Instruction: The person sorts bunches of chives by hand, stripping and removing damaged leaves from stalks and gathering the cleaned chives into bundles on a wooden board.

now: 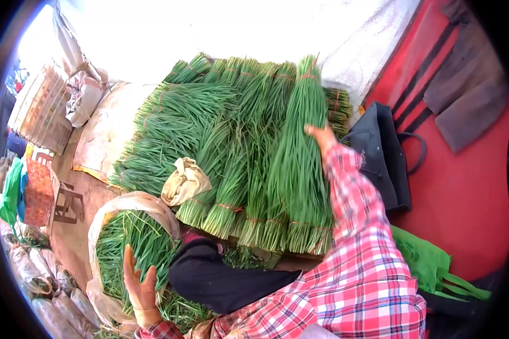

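My right hand (322,137) is at the right side of a long bundle of garlic chives (305,113), its thumb over the leaves and its other fingers mostly hidden. That bundle lies on top of a wide pile of chive bundles (192,116) tied with thin red bands. Lower left, my left hand (141,287) is empty, fingers spread and raised. Beneath it, loose green leaves (133,240) fill a bag with a rolled clear plastic rim (104,210). A crumpled beige cloth (186,182) rests on the pile's near left part.
A dark tote bag (376,155) stands right of the pile, against a red surface (464,186). Nearer me is a green bag (421,257). At left are a woven basket (42,107), an orange basket (38,192), a small stool (68,203) and plastic-wrapped bundles (56,316).
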`<state>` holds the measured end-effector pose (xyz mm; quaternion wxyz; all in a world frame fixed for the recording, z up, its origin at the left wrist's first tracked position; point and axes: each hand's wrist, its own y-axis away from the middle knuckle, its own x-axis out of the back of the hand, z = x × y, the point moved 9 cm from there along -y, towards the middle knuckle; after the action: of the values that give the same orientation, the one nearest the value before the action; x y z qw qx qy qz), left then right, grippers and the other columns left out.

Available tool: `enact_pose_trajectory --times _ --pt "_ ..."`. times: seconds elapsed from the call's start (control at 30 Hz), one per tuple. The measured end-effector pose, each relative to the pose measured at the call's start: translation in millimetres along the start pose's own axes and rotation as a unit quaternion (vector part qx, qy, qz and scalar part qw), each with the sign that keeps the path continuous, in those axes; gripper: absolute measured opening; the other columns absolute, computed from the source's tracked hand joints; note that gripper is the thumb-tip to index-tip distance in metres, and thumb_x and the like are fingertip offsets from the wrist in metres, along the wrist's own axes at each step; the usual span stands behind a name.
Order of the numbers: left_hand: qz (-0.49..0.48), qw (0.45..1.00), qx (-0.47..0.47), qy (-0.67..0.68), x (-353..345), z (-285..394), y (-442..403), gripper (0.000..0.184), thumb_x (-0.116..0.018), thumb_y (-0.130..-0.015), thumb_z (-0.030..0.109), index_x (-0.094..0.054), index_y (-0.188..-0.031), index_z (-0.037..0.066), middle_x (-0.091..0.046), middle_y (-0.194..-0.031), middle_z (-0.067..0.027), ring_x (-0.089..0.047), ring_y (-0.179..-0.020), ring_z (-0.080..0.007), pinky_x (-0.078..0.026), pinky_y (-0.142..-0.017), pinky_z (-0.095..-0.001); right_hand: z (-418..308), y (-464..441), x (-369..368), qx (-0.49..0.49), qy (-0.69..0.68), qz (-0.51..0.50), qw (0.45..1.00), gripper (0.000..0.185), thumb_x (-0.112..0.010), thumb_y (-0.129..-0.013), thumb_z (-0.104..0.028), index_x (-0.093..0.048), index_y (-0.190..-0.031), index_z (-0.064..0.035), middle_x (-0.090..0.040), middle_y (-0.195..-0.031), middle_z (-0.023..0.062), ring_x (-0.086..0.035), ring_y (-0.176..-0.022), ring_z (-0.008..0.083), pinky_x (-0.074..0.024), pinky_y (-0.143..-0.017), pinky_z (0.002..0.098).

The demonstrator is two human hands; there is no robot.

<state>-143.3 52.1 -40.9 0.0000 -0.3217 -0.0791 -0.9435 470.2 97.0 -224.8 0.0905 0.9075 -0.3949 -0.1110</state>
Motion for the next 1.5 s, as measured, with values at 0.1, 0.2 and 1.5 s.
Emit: enact_pose_trajectory --times 0.1,0.2,1.5 --pt "0.018 1.0 0.019 -0.012 -3 -14 5 0.073 -0.063 -0.073 0.01 -0.03 -0.138 0.01 -0.036 -0.139 -0.0137 -0.035 -0.127 -0.0287 -0.028 -0.099 -0.044 -35 -63 23 0.076 0.427 0.15 0.888 0.088 -0.066 -0.075 -0.009 -0.009 -0.142 -0.0085 -0.053 -0.117 0.0199 -0.056 -0.102 0.0292 -0.0408 -0.093 0.035" --pt "0.0 0.999 0.034 -0.032 -3 -51 23 0.072 -0.062 -0.074 0.009 -0.029 -0.138 0.009 -0.036 -0.139 -0.0112 -0.035 -0.127 -0.0253 -0.029 -0.097 -0.0416 56 -116 89 0.069 0.475 0.12 0.869 0.075 -0.057 -0.083 -0.017 -0.011 -0.142 -0.0245 -0.055 -0.114 0.0222 -0.059 -0.093 0.0284 -0.0382 -0.092 0.0388" --pt "0.467 0.561 0.638 0.245 -147 -386 768 0.018 -0.06 -0.075 0.01 -0.065 -0.09 0.002 -0.065 -0.077 -0.0124 -0.062 -0.072 -0.0199 -0.048 -0.066 -0.0298 174 728 -423 0.019 0.328 -0.839 0.434 0.044 -0.057 -0.088 -0.028 -0.048 -0.126 -0.0078 -0.06 -0.084 0.0005 -0.055 -0.064 0.0057 -0.0435 -0.058 0.0182"
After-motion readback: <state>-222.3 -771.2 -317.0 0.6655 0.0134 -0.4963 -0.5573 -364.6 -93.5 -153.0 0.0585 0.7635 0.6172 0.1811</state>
